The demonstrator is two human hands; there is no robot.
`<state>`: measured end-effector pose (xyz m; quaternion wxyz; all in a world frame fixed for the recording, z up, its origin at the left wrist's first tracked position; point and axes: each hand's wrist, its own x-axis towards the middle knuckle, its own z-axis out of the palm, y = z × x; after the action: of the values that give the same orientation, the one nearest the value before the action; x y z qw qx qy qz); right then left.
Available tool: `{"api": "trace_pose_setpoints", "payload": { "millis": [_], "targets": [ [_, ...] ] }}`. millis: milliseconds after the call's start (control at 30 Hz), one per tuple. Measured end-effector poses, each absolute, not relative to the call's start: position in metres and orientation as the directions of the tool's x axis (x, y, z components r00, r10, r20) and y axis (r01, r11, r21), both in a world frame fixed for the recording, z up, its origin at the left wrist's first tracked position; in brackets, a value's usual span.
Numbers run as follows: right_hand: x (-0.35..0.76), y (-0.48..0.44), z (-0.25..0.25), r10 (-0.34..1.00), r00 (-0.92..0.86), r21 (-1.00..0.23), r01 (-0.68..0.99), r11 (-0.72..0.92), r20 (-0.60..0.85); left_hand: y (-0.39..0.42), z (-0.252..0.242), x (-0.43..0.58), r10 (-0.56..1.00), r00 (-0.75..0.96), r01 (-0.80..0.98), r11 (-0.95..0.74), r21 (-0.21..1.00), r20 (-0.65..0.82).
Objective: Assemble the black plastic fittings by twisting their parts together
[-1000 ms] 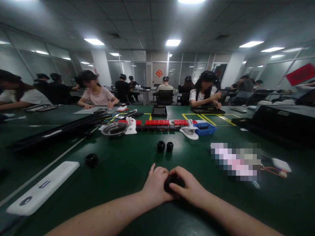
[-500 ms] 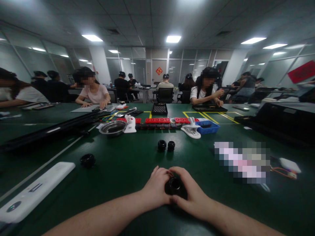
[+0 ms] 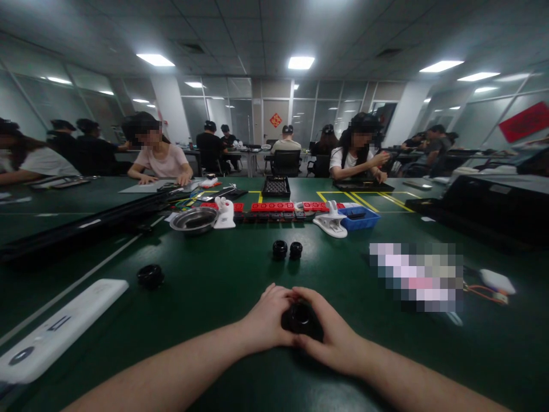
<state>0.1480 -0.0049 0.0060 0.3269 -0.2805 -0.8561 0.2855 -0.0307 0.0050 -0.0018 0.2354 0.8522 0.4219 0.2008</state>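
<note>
A black round fitting with a hole in its top is between my two hands, low over the near middle of the green table. My left hand is curled around its left side, with the fingers over the far edge. My right hand closes on it from the right, thumb in front and fingers behind. Both sets of fingertips meet around the fitting, and its lower part is partly hidden. Beyond my hands, two similar black fittings, a larger one and a smaller one, stand side by side. Another black fitting sits to the left.
A long white case lies at left. Farther off are a metal bowl, white clamps, red blocks, a blue tray and a black crate. A black bulky object stands right. People sit across the table.
The view has shifted slightly, so the table things appear a little higher and to the left. My hands stay closed around the black fitting, with little visible change in grip.
</note>
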Motion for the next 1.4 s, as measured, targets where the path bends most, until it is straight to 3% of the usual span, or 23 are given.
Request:
{"api": "trace_pose_setpoints", "payload": {
  "millis": [233,500,767,967,1233,1400],
  "targets": [
    [0.1448,-0.0005,0.0040,0.779,-0.532,-0.696,0.418,0.583,0.333,0.0087,-0.0024,-0.0347,0.759,0.621,0.590,-0.616,0.523,0.194],
    [0.1473,-0.0049,0.0102,0.652,-0.640,-0.665,0.282,0.692,0.407,0.0108,-0.0006,-0.0378,0.751,0.628,0.604,-0.634,0.483,0.202],
    [0.1429,-0.0015,0.0083,0.799,-0.470,-0.652,0.479,0.588,0.375,0.0105,-0.0012,-0.0375,0.730,0.649,0.574,-0.655,0.491,0.215],
    [0.1459,-0.0058,0.0079,0.682,-0.588,-0.657,0.312,0.687,0.434,0.0103,-0.0005,-0.0368,0.751,0.624,0.589,-0.634,0.501,0.216],
    [0.1407,-0.0027,0.0066,0.770,-0.523,-0.659,0.440,0.610,0.364,0.0120,-0.0040,-0.0374,0.737,0.638,0.582,-0.652,0.486,0.225],
    [0.1449,-0.0051,0.0056,0.708,-0.579,-0.661,0.351,0.663,0.404,0.0112,-0.0014,-0.0361,0.748,0.628,0.592,-0.637,0.493,0.213]
  ]
}}
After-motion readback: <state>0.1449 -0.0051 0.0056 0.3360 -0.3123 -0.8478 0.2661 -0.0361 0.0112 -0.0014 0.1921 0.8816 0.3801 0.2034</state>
